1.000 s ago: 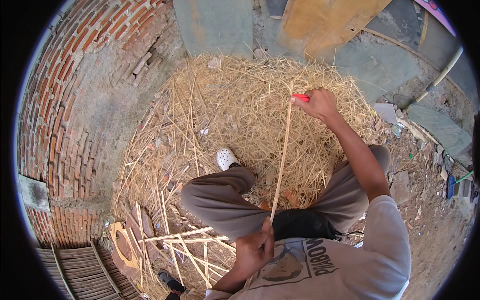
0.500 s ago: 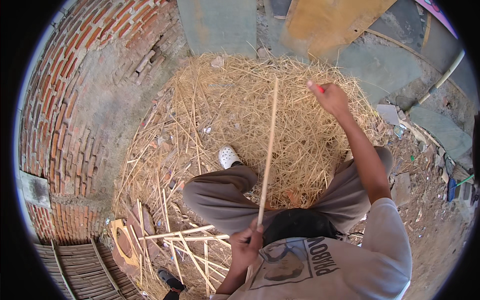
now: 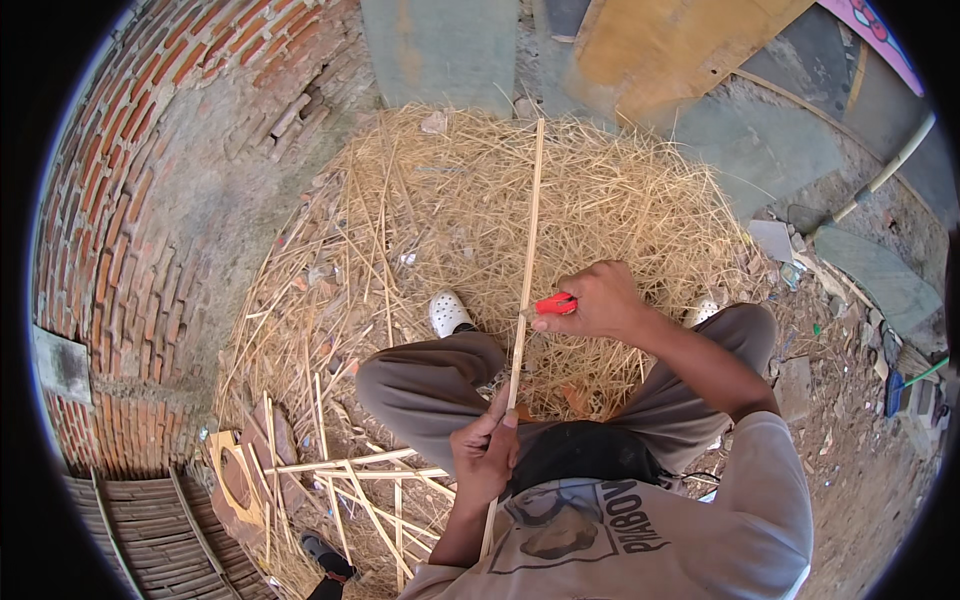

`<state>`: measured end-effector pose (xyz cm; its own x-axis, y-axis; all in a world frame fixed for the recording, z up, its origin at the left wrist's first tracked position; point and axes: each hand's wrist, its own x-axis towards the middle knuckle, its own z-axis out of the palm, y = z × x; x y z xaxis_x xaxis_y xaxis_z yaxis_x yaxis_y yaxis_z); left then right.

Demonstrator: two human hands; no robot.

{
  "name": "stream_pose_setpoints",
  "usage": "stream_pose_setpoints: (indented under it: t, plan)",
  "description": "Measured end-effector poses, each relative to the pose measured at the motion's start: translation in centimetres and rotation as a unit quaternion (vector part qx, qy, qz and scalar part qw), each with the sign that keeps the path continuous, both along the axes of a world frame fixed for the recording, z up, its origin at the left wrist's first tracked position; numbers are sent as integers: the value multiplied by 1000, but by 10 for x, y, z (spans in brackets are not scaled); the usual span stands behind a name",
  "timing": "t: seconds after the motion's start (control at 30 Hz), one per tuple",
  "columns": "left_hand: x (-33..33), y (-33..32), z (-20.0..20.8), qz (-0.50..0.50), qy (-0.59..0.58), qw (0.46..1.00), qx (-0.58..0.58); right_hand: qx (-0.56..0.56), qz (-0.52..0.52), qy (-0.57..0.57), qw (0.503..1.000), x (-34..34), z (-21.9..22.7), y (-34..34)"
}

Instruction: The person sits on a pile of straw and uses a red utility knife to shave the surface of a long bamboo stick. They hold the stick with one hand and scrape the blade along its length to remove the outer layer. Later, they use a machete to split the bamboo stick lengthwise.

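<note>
A long, pale bamboo strip (image 3: 533, 205) runs upward from my lap, tilted slightly right at its far end. My left hand (image 3: 485, 447) is closed around its lower part, and the tail of the strip passes down beside my shirt. In my right hand (image 3: 600, 300) is a small red utility knife (image 3: 556, 304), gripped with the fingers curled round it. The knife end and my right thumb meet the strip partway along, above my left hand. The blade itself cannot be made out.
Heaped straw-like shavings (image 3: 600, 210) lie between and beyond my legs. Several cut strips (image 3: 360, 465) are scattered at my lower left, near another person's foot (image 3: 325, 553). A brick wall (image 3: 140, 270) rises on the left; flat sheets (image 3: 440, 55) lean at the back.
My right hand has come down and left from the far right, bringing the red knife to the strip. The strip's far end has shifted farther away, and my left hand has moved up slightly.
</note>
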<state>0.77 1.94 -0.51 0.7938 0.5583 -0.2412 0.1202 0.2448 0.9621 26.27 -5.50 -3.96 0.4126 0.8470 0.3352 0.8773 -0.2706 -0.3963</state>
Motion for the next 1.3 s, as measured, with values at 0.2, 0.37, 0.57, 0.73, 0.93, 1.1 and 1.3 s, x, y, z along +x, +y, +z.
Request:
stream_pose_setpoints:
  t: [0.2,0.37,0.57,0.73,0.93,1.1,1.3]
  plan:
    - [5,-1,-1,-7,-10,1000,-1,24,26,-24,999,-11,-1,-3]
    - [10,-5,6,-5,2,1000,-10,25,19,-12,999,0,-1,1]
    - [0,-10,4,-59,-9,998,3,1,-129,-9,992,55,-9,0]
    - [-2,-9,11,-54,-11,998,-11,8,-36,-18,999,18,-2,-4]
    - [-12,-12,5,-69,-11,997,-10,-3,-142,8,990,61,-15,0]
    - [-21,-22,2,-89,2,995,-40,-27,-223,32,974,99,-9,-15]
    - [-46,-26,5,-127,20,992,7,-12,-282,30,959,125,5,-19]
